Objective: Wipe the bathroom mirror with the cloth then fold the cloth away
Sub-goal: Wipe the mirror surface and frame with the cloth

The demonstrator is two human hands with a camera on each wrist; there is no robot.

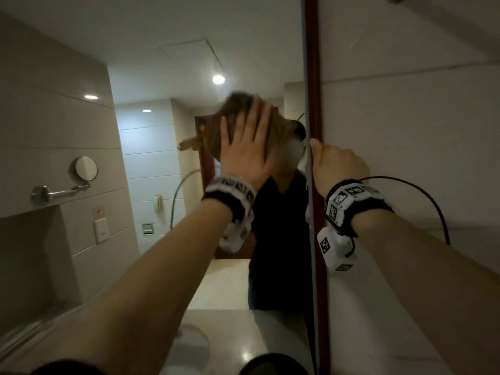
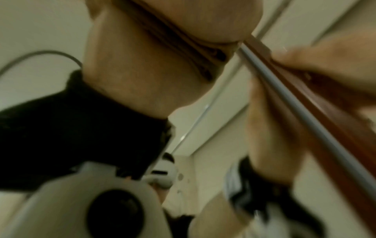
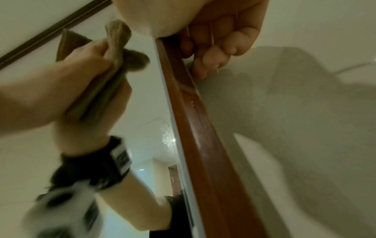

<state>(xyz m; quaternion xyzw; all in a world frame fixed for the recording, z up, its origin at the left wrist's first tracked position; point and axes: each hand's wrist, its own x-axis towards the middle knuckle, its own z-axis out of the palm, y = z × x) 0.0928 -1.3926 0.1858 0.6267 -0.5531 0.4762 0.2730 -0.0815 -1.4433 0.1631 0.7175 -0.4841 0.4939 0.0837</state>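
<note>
— Wiping is the step in hand, it is judged: the cloth point(image 1: 238, 123) is pressed flat against the mirror point(image 1: 167, 163) by the left hand point(image 1: 244, 150), whose fingers point(image 1: 257, 117) are spread straight over it, high on the glass near the right edge.

— And the right hand point(image 1: 338, 165)?

— The red-brown frame point(image 1: 313, 77) is gripped by it, fingers curled round the edge, thumb on the front.

— What is called for next?

— Steady pressure and sweeps over the glass not yet covered, it is judged; folding is not yet begun.

— Any containers?

— A basin point(image 1: 194, 345) is partly seen in the worktop point(image 1: 257, 331) below; nothing can be made out in it.
</note>
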